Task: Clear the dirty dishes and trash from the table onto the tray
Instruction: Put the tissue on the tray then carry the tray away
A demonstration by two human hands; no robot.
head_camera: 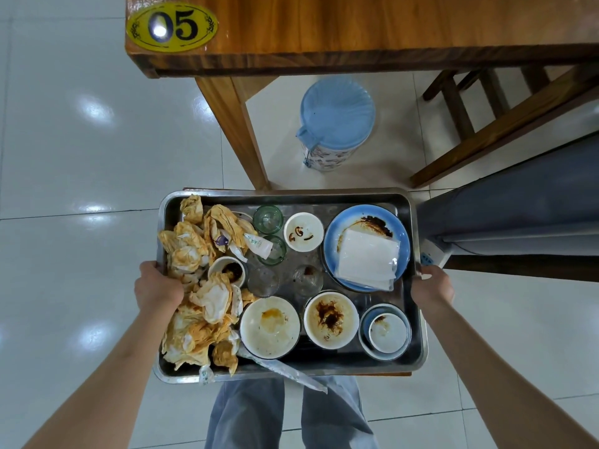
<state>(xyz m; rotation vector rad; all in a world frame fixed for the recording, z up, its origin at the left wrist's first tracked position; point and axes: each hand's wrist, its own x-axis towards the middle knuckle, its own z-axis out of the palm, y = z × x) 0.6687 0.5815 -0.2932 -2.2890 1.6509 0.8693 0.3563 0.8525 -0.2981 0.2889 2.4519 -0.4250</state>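
I carry a steel tray [324, 196] in front of my body, off the table. My left hand [158, 285] grips its left rim and my right hand [432, 285] grips its right rim. Stained crumpled napkins [194, 247] fill the tray's left side. Several dirty white bowls [269, 327] stand along the near side, beside small glasses [267, 219]. A blue plate [398, 231] with a clear plastic packet [368, 259] on it sits at the far right. A long plastic wrapper [291, 372] hangs over the near rim.
A wooden table [356, 24] with a yellow "05" label [171, 26] is ahead, its leg [236, 131] just beyond the tray. Under it stands a blue-lined bin [335, 121]. A wooden chair [505, 102] and a grey padded seat [518, 196] are to the right. The floor is glossy tile.
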